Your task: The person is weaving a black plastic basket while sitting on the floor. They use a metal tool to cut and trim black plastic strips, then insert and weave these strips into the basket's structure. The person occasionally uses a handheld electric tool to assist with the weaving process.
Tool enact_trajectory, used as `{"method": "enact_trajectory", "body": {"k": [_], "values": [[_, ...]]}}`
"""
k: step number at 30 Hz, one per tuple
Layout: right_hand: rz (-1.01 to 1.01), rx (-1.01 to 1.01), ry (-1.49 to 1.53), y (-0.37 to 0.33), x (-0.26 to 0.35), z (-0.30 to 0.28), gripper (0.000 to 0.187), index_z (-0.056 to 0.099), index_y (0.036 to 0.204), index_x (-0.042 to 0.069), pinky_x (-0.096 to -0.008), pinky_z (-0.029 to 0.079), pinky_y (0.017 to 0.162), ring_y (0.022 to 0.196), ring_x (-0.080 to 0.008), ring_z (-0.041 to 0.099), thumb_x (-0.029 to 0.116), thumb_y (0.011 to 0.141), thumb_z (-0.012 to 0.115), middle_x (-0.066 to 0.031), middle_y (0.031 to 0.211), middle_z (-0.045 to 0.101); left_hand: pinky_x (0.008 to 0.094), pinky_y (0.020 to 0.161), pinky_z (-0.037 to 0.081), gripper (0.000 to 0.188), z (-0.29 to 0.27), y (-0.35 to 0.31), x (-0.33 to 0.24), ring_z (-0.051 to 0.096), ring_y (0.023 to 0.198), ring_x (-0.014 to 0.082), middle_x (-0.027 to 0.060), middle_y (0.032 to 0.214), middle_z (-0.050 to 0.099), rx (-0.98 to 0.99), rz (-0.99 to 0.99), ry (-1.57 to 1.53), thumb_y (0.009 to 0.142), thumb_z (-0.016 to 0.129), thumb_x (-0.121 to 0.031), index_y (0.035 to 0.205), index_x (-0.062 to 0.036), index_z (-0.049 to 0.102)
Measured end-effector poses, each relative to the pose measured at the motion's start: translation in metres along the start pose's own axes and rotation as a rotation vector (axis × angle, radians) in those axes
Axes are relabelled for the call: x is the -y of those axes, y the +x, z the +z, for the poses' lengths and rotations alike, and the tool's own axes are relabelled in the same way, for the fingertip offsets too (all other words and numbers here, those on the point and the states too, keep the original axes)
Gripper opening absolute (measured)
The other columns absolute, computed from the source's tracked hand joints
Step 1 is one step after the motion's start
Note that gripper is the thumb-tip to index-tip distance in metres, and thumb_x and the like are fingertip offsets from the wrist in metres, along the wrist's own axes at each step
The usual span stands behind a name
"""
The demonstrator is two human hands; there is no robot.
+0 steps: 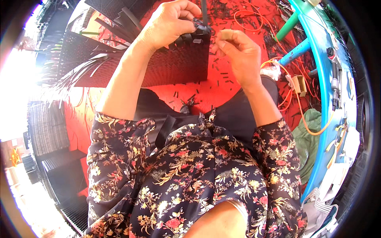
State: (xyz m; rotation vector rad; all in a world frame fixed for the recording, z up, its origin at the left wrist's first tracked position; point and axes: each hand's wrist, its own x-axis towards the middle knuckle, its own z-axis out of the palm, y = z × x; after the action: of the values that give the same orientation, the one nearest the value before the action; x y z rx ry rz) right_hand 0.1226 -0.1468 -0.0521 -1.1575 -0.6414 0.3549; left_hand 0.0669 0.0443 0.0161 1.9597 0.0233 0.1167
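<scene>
Watching from afar, I am finding a dark woven panel (174, 65) standing over the red floor (208, 95), well left of the curved left edge of the table (324, 79). Loose strips (75, 77) are fanning out from the panel's left side. A green leg (286, 27) and a blue leg (294, 51) are slanting out past the table's left edge; an orange hose (313, 133) is looping beside that edge, and a grey tool (335, 81) is lying along it. A small cardboard box (299, 85) is sitting near the hose. Open floor, strewn with black cuttings (224, 73), is showing between the panel's right edge and the legs. I am seeing the left hand (168, 23) bending its fingers against a small dark piece (202, 27) at the panel's upper right corner; whether they are pinching it, I cannot tell. The right hand (244, 55) is hovering just beside that corner, thumb and forefinger curling close together, their hold unclear.
</scene>
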Motion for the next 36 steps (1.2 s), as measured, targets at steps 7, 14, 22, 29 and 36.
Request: {"method": "enact_trajectory", "body": {"k": [7,14,22,29,36], "values": [[-0.049,-0.046,-0.129,0.016,0.02,0.011,0.017,0.066,0.097,-0.001,-0.0214,0.048,0.062,0.07,-0.0087,0.061,-0.001,0.082,0.059,-0.0035,0.08,0.065,0.021,0.065,0.046,0.034,-0.005,0.009,-0.01,0.056,0.075,0.0074,0.0029,0.083,0.061,0.013,0.04,-0.024,0.069,0.057,0.005,0.103,0.0037,0.055],[-0.049,0.012,-0.304,0.03,0.021,0.004,0.02,0.066,0.098,-0.001,-0.0216,0.047,0.062,0.065,-0.0077,0.057,0.003,0.079,0.064,-0.0022,0.079,0.064,0.0226,0.067,0.047,0.035,0.002,0.011,-0.007,0.058,0.073,0.0083,0.0038,0.084,0.063,-0.032,0.117,-0.027,0.072,0.059,0.001,0.106,0.0042,0.057],[0.188,0.159,0.008,0.054,0.031,-0.01,0.015,0.067,0.092,0.003,-0.019,0.04,0.053,0.058,-0.0037,0.05,0.008,0.078,0.068,0.0021,0.071,0.061,0.0213,0.071,0.05,0.035,0.005,0.015,-0.013,0.062,0.077,0.009,0.0076,0.092,0.064,0.008,0.074,-0.061,0.077,0.055,0.005,0.112,0.0047,0.054],[0.195,0.237,0.002,0.061,0.031,-0.021,0.015,0.067,0.092,0.002,-0.0188,0.041,0.054,0.058,-0.004,0.051,0.006,0.078,0.067,0.0022,0.07,0.06,0.0205,0.071,0.05,0.032,0.008,0.016,-0.015,0.061,0.077,0.0083,0.0065,0.09,0.064,-0.022,0.062,-0.038,0.079,0.055,0.002,0.11,0.0046,0.055],[0.183,0.217,0.119,0.062,0.024,-0.016,0.022,0.064,0.099,0.003,-0.0198,0.042,0.055,0.062,-0.0059,0.054,0.001,0.078,0.065,-0.0004,0.081,0.062,0.0215,0.075,0.048,0.036,0.007,0.005,-0.03,0.06,0.082,0.0091,0.0058,0.089,0.063,0.036,0.052,-0.07,0.078,0.06,0.0,0.113,0.0037,0.054]]}}
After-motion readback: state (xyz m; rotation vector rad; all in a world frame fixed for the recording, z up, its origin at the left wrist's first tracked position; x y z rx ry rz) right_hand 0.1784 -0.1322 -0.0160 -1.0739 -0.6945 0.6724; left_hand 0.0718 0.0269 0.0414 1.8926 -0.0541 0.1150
